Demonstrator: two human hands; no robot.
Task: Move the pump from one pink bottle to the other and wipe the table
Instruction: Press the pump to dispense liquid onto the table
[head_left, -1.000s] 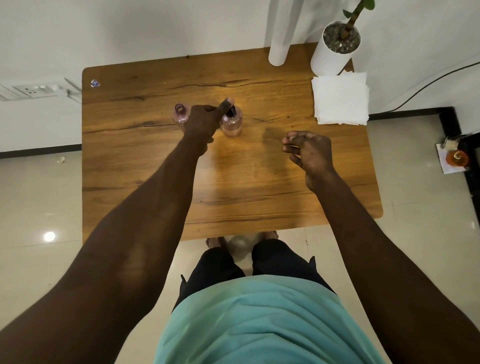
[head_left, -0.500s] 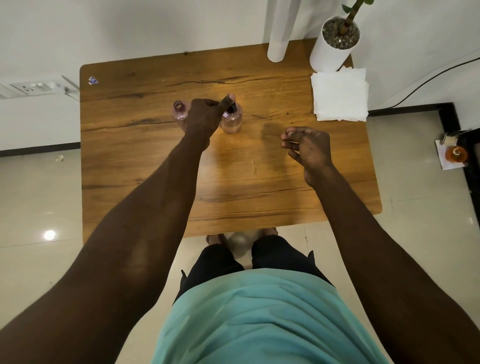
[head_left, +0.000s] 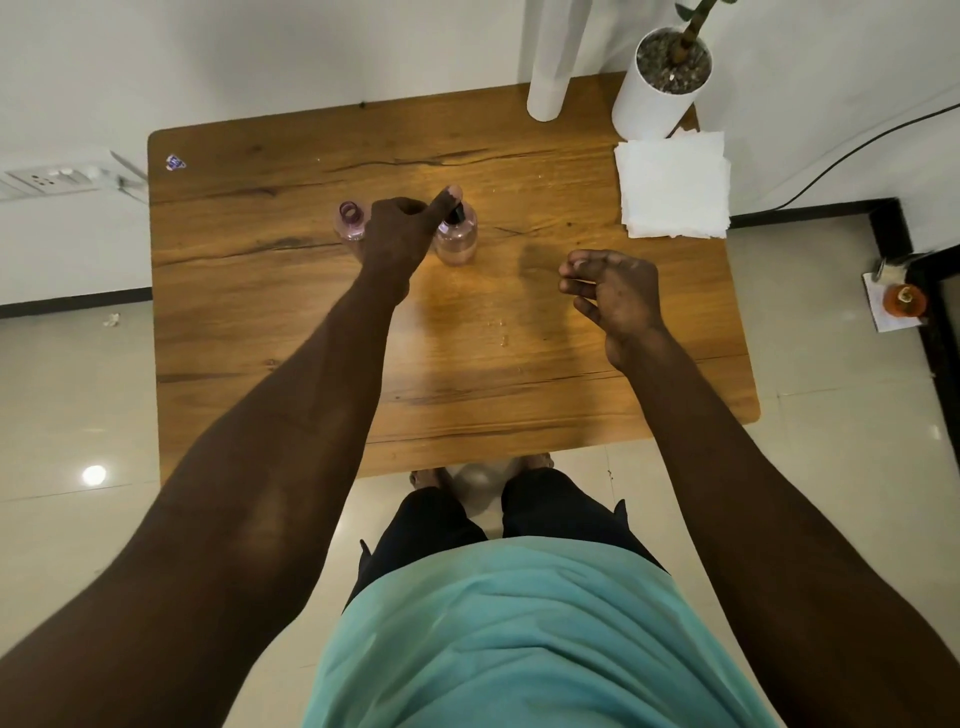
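Head view, as I read it, item by item.

Item: wooden table (head_left: 291, 322), seen from above, with a few small droplets (head_left: 501, 332) on the bare wood near its middle.

Item: two pink bottles, both upright on the far half of the table. Open pink bottle (head_left: 352, 222) to the left, neck uncapped. Right pink bottle (head_left: 457, 236) close by, carrying the dark pump (head_left: 456, 213) in its neck.

Item: left hand (head_left: 397, 234), reaching out between the two bottles, fingers curled in, one finger extended with its tip on top of the pump. I cannot tell whether the other fingers grip the pump or only rest near it.

Item: right hand (head_left: 613, 291), hovering above the table to the right of the bottles and well apart from them, fingers loosely curled, half open, holding nothing.

Item: stack of white napkins (head_left: 672, 184), at the far right of the table, untouched.

Item: white plant pot (head_left: 649, 104), at the far right corner, just behind the napkins.

Item: white roll (head_left: 548, 78), standing at the far edge, left of the pot.

Item: small sticker (head_left: 175, 162), far left corner.
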